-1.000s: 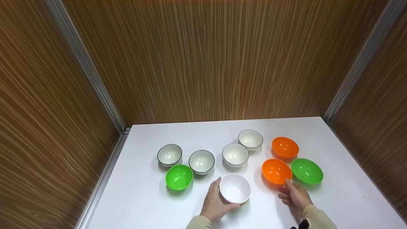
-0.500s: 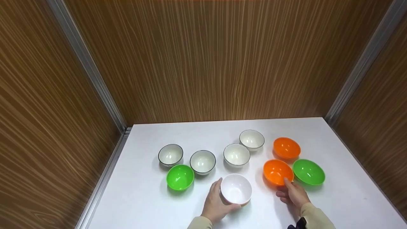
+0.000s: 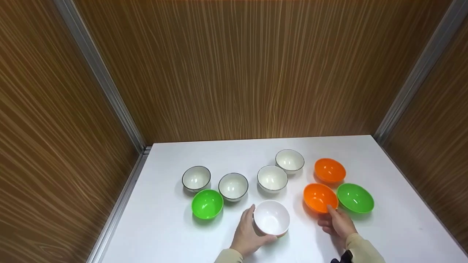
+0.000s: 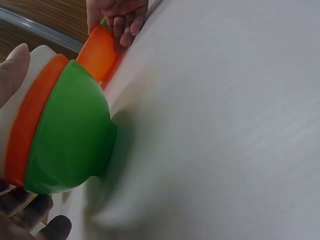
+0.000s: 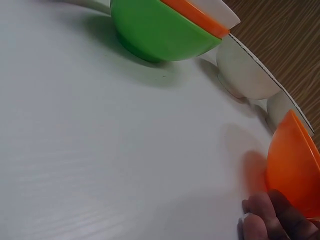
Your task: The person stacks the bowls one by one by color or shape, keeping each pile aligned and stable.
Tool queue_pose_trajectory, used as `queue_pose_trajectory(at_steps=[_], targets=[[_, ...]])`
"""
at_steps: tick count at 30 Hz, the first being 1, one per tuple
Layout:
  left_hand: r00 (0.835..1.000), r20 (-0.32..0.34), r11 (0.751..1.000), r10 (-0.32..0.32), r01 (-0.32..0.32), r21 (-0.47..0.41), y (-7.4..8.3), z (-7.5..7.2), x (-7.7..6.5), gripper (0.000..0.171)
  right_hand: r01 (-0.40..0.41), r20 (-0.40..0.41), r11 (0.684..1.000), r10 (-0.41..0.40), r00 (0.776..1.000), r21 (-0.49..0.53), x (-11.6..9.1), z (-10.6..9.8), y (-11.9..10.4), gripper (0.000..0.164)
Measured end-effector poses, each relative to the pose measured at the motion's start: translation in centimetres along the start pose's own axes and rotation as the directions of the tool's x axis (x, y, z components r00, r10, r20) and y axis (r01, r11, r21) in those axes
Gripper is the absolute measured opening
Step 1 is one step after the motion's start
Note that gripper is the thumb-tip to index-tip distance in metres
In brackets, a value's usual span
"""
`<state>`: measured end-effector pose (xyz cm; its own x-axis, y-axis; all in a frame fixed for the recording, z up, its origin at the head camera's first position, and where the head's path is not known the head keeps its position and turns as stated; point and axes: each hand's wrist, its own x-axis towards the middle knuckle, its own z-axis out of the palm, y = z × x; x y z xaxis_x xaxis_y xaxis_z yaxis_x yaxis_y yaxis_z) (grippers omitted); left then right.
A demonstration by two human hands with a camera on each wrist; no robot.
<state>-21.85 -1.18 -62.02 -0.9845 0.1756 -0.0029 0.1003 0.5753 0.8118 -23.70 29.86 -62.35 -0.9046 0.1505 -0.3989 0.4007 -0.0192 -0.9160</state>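
My left hand (image 3: 249,233) grips a stack of nested bowls, thumb on the near side and fingers on the far left. A white bowl (image 3: 271,217) sits on top, an orange bowl (image 4: 36,120) under it and a green bowl (image 4: 75,130) at the bottom. At the right, my right hand (image 3: 338,223) pinches the near rim of another orange bowl (image 3: 319,197), thumb at the rim and the other fingers below it. That bowl stands close beside a wider green bowl (image 3: 355,198). In the right wrist view, fingertips (image 5: 257,205) show under the orange bowl.
Behind stand several white bowls with dark rims, among them a white bowl (image 3: 233,186) and a white bowl (image 3: 272,178). A green bowl (image 3: 207,204) is at the left, an orange bowl (image 3: 329,170) at the back right. Wood-patterned panels (image 3: 234,73) enclose the white table (image 3: 157,226).
My right hand has shifted slightly left, its thumb now at the orange bowl's rim. The left hand keeps its grip on the stack. The whole view has shifted slightly.
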Motion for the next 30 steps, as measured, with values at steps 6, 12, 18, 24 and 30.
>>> queue_pose_trajectory(at_steps=[6,12,18,24,30], targets=[[0.995,-0.065,0.997,0.075,-0.074,0.027,0.6,-1.1,-0.2,0.111,0.014,-0.003,1.000,-0.014,1.000,-0.016,-0.6,0.8,-1.1,0.064],[0.978,-0.135,0.987,0.160,-0.157,0.030,1.7,-2.4,-0.3,0.105,0.098,0.011,0.994,-0.097,0.995,-0.042,-2.0,2.2,-2.9,0.059],[0.969,-0.145,0.979,0.201,-0.193,0.072,3.1,-3.3,-0.2,0.105,0.149,0.025,0.986,-0.148,0.989,-0.074,-3.5,3.8,-4.7,0.054],[0.958,-0.152,0.969,0.243,-0.234,0.074,4.2,-3.5,-0.2,0.103,0.190,0.100,0.980,-0.182,0.978,-0.067,-5.2,5.3,-6.2,0.051],[0.958,-0.134,0.966,0.253,-0.245,0.078,4.9,-3.4,-0.4,0.106,0.238,0.228,0.962,-0.204,0.952,-0.132,-6.5,6.8,-7.0,0.057]])
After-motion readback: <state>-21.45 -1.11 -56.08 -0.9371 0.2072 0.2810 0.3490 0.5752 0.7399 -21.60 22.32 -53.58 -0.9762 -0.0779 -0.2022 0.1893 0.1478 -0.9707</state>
